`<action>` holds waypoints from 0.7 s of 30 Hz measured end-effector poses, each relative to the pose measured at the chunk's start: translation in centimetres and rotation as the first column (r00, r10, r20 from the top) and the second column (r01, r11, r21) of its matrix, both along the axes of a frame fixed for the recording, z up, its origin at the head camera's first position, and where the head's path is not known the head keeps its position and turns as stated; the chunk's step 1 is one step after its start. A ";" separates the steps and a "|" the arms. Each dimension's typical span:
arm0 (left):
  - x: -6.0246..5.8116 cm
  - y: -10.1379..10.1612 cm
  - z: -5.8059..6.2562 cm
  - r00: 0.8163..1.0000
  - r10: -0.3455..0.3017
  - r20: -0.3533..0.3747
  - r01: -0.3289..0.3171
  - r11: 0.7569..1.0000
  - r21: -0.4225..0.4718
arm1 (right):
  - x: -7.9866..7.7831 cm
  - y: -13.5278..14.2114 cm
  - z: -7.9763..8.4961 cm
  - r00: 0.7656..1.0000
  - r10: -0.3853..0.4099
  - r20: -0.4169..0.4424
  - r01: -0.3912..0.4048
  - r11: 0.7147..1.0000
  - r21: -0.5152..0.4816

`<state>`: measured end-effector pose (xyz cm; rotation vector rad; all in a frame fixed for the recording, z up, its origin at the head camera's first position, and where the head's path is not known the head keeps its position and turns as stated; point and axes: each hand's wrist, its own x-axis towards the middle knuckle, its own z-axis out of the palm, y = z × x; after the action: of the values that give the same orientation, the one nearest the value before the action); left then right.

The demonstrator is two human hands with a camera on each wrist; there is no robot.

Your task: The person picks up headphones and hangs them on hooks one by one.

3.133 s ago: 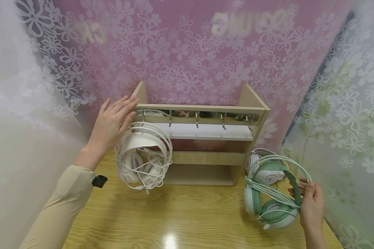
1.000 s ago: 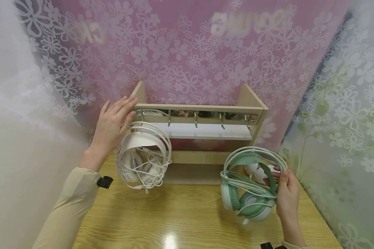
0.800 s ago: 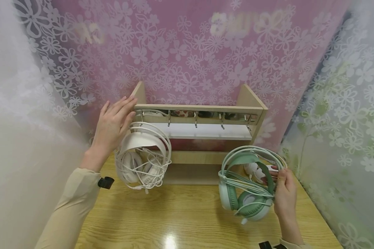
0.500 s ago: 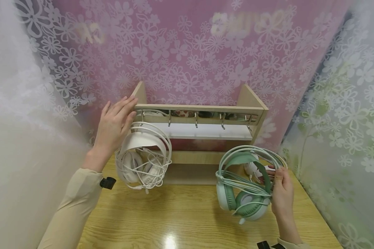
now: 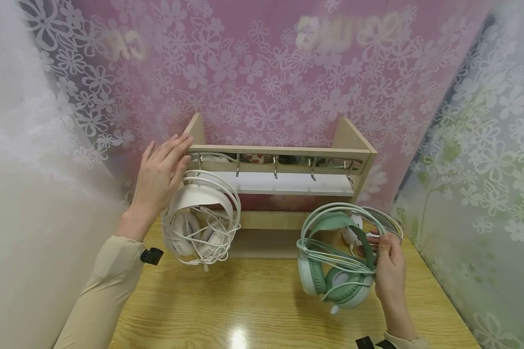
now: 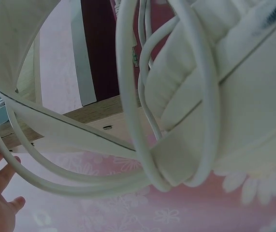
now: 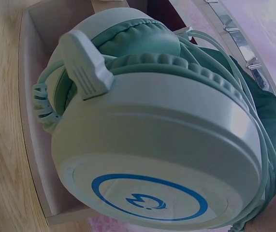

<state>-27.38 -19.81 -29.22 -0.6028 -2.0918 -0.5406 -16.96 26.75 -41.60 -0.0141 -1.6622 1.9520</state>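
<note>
A headset with green ear pads (image 5: pixel 342 291) hangs from my right hand (image 5: pixel 390 269), which grips its band and bundled cable at the right side. Close up in the right wrist view are its pale ear cup (image 7: pixel 152 130) and small microphone (image 7: pixel 84 65). My left hand (image 5: pixel 159 177) rests with straight fingers on the upper left corner of the wooden rack (image 5: pixel 284 150). Just below that hand, a white headset (image 5: pixel 185 235) with tangled cable hangs at the leftmost hook, and its band fills much of the left wrist view. The green headset is right of the rack's lower front.
Along the rack's front runs a shiny metal strip with several hooks (image 5: pixel 313 170). Another white headset (image 5: pixel 353 230) lies behind the green one, partly hidden. The wooden tabletop (image 5: pixel 236 295) extends in front. A patterned curtain (image 5: pixel 266 72) backs the rack, with a wall at left.
My right hand has carried the green headset leftward, toward the front of the rack. My left hand and the hanging white headset have stayed in place.
</note>
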 end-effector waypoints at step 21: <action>0.1 0.0 0.0 1.000 0.005 0.010 -0.005 1.000 -0.003 | -0.4 -1.5 0.7 1.000 -0.009 0.027 0.007 0.998 0.066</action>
<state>-27.32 -19.82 -29.19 -0.5974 -2.1039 -0.5385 -17.40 25.25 -40.86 -0.0217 -1.7411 1.8977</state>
